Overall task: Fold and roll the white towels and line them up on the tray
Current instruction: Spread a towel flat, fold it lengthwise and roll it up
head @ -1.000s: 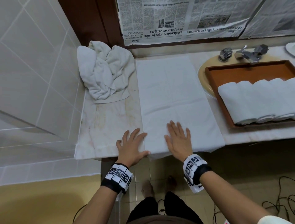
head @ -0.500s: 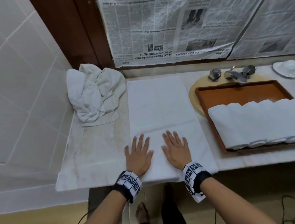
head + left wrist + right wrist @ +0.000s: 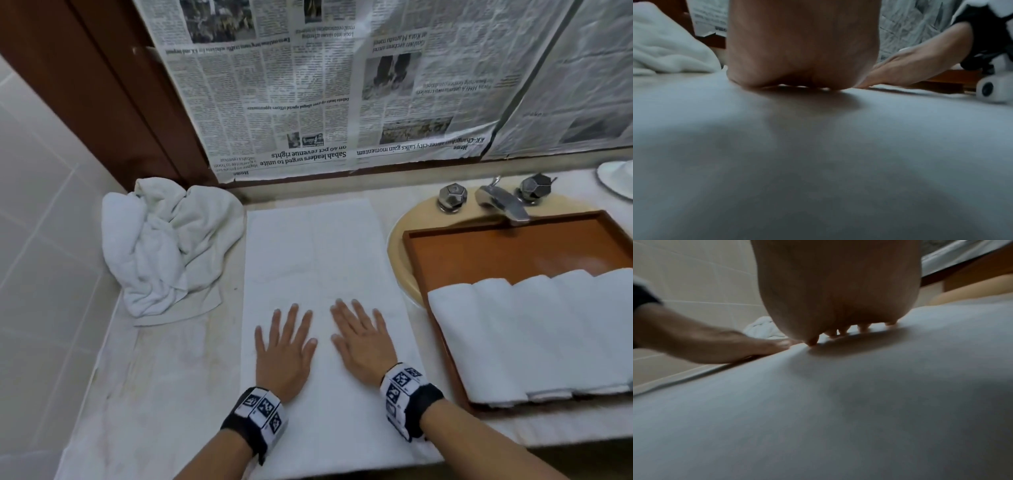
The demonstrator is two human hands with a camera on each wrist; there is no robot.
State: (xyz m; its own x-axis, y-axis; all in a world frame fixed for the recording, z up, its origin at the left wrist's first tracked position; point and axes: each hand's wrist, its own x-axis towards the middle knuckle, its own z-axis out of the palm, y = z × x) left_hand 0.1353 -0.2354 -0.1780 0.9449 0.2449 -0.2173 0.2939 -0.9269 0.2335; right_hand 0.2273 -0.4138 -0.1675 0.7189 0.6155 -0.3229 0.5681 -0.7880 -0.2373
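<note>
Both hands have slid away from the near edge and further onto the flat towel (image 3: pixel 318 308) since the earlier frames. One second ago the left hand (image 3: pixel 286 353) lay partly on the bare desk (image 3: pixel 154 377) at the towel's left border; it now lies wholly on the cloth.

Left to right:

- Unfolded towels (image 3: pixel 168 246) lie crumpled at the desk's back left corner, just beside the flat towel.
- The flat towel lies lengthwise in the middle of the desk, its near end at the desk edge.
- The left hand presses palm-down on the towel's near half, fingers (image 3: pixel 294 322) straight and slightly spread, holding nothing.
- The right hand (image 3: pixel 363 346) lies just beside it, apart from it, also flat with straight fingers and holding nothing. Both wrist views confirm palm contact with the cloth.
- The tray (image 3: pixel 496 246) sits over the basin at right, with rolled towels (image 3: pixel 534 335) lined up side by side in its near half.

Judgement: the hands are smoothing the towel toward its far end. The cloth looks flat and largely crease-free, so rolling or a further fold should follow. The tray's far half remains free for more rolls.
</note>
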